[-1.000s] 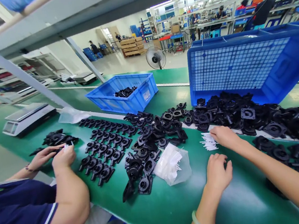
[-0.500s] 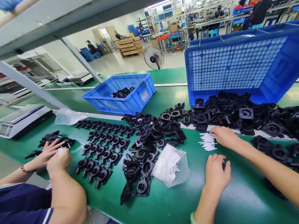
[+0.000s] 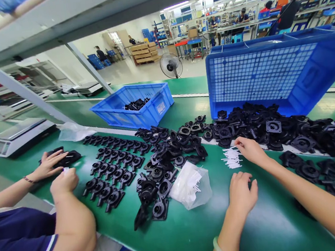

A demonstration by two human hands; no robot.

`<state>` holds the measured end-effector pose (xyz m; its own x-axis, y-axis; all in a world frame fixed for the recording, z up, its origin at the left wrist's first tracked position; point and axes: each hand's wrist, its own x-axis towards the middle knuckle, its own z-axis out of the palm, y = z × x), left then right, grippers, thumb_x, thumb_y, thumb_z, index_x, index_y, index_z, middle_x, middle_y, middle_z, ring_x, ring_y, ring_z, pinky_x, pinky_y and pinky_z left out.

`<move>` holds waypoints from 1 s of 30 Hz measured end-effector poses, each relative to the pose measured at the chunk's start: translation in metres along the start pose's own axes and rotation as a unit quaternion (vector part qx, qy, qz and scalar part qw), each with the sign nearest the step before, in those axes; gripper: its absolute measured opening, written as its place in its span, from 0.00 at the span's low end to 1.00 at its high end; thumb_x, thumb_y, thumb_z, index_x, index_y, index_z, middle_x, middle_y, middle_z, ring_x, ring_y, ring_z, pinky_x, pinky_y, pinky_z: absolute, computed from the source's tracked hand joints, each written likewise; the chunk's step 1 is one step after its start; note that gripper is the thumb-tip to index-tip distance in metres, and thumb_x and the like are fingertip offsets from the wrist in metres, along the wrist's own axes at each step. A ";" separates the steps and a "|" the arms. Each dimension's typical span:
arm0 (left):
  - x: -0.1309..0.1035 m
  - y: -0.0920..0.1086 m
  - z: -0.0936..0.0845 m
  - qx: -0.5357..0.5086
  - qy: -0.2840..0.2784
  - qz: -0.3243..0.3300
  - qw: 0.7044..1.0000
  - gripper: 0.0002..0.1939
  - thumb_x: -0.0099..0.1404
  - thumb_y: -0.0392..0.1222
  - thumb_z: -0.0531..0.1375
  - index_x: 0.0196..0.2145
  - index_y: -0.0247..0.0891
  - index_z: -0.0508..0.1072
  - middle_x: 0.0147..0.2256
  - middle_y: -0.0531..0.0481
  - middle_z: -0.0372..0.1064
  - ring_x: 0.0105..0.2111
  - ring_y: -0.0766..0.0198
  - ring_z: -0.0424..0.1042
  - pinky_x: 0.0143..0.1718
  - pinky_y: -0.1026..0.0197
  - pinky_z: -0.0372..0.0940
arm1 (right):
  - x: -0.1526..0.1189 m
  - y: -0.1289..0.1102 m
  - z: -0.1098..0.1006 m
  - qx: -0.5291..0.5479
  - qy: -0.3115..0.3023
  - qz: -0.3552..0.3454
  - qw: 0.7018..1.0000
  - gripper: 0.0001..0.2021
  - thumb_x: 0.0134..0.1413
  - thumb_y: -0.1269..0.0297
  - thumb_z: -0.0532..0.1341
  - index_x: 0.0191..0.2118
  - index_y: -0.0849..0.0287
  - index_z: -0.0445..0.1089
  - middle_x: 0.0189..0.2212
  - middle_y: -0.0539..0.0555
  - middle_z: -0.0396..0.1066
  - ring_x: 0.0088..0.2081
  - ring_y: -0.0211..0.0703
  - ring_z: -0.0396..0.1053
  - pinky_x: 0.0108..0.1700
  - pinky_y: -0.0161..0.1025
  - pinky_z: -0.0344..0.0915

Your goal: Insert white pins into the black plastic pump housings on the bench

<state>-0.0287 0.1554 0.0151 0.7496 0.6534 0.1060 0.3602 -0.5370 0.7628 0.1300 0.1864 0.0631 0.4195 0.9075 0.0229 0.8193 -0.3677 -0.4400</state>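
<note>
My right hand (image 3: 251, 151) has its fingertips pinched at the right edge of a small pile of white sticks (image 3: 232, 158); whether a stick is between them is too small to tell. Nearer to me, my left hand (image 3: 242, 192) hovers or rests over the green table (image 3: 201, 233), fingers loosely bent and thumb apart, with nothing in it. An open plastic bag (image 3: 190, 185) with more white sticks lies to its left. Behind both hands is a heap of black plastic parts (image 3: 273, 127).
A tilted blue crate (image 3: 260, 75) stands behind the heap, a smaller blue bin (image 3: 133, 105) further left. Rows of black parts (image 3: 113, 162) lie beside a co-worker's hands (image 3: 65, 181). A scale (image 3: 24, 135) sits at the far left. More black parts lie near my right forearm.
The view has shifted slightly. The co-worker's open hand has moved a little over the dark parts at the left. My own hands look nearly unchanged.
</note>
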 end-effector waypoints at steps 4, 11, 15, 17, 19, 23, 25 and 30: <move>0.000 -0.001 0.001 -0.001 -0.001 -0.002 1.000 0.10 0.64 0.40 0.54 0.39 0.35 0.72 0.35 0.47 0.69 0.38 0.58 0.64 0.44 0.55 0.61 | 0.006 -0.007 0.004 -0.003 -0.011 0.000 1.000 0.08 0.59 0.70 0.52 0.42 0.59 0.67 0.36 0.51 0.73 0.36 0.37 0.69 0.37 0.32 0.57; 0.000 -0.001 0.003 -0.002 -0.002 0.003 1.000 0.10 0.64 0.40 0.54 0.39 0.35 0.72 0.35 0.47 0.69 0.38 0.58 0.64 0.44 0.55 0.61 | -0.012 0.001 0.001 -0.100 -0.045 -0.012 0.994 0.08 0.62 0.70 0.51 0.36 0.62 0.67 0.36 0.56 0.72 0.39 0.44 0.70 0.39 0.36 0.58; 0.000 -0.001 0.003 0.004 -0.001 0.003 1.000 0.10 0.64 0.40 0.54 0.39 0.35 0.72 0.35 0.47 0.69 0.38 0.57 0.64 0.45 0.54 0.61 | -0.024 0.012 0.010 -0.172 -0.079 0.003 0.982 0.09 0.61 0.73 0.50 0.38 0.66 0.67 0.37 0.63 0.71 0.38 0.52 0.72 0.38 0.41 0.60; 0.000 -0.001 0.002 0.003 0.000 0.003 1.000 0.09 0.64 0.40 0.54 0.38 0.35 0.72 0.35 0.47 0.69 0.38 0.58 0.65 0.45 0.54 0.61 | -0.025 0.015 0.016 -0.194 -0.085 0.010 0.977 0.11 0.60 0.76 0.48 0.40 0.68 0.67 0.39 0.65 0.71 0.39 0.55 0.72 0.38 0.43 0.62; 0.000 -0.002 0.002 0.001 0.000 0.005 1.000 0.09 0.64 0.40 0.54 0.38 0.36 0.72 0.34 0.47 0.69 0.38 0.58 0.65 0.45 0.55 0.61 | -0.024 0.016 0.019 -0.207 -0.088 0.013 0.974 0.14 0.59 0.79 0.45 0.42 0.69 0.66 0.40 0.65 0.70 0.40 0.55 0.72 0.38 0.43 0.63; 0.000 -0.003 0.001 0.001 -0.001 0.005 1.000 0.09 0.64 0.40 0.54 0.38 0.36 0.72 0.34 0.47 0.69 0.38 0.58 0.65 0.44 0.55 0.61 | -0.021 0.014 0.019 -0.214 -0.095 0.018 0.972 0.13 0.62 0.73 0.46 0.42 0.68 0.67 0.39 0.65 0.71 0.41 0.56 0.73 0.41 0.45 0.64; 0.000 -0.002 0.000 0.002 -0.002 0.004 1.000 0.09 0.64 0.40 0.54 0.38 0.35 0.72 0.35 0.47 0.69 0.38 0.58 0.65 0.43 0.55 0.61 | -0.020 0.012 0.017 -0.213 -0.098 0.017 0.972 0.13 0.64 0.67 0.48 0.41 0.67 0.67 0.39 0.64 0.72 0.42 0.56 0.72 0.42 0.45 0.64; 0.000 0.000 -0.002 0.001 -0.006 0.001 1.000 0.09 0.64 0.40 0.54 0.38 0.35 0.72 0.35 0.47 0.69 0.38 0.57 0.64 0.43 0.55 0.61 | -0.020 0.005 0.012 -0.224 -0.125 0.018 0.966 0.12 0.61 0.69 0.50 0.43 0.68 0.67 0.39 0.65 0.72 0.42 0.56 0.72 0.42 0.45 0.65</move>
<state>-0.0299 0.1560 0.0165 0.7569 0.6459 0.0993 0.3601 -0.5390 0.7615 0.1210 0.1683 0.0493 0.3888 0.8930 -0.2264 0.9166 -0.3997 -0.0023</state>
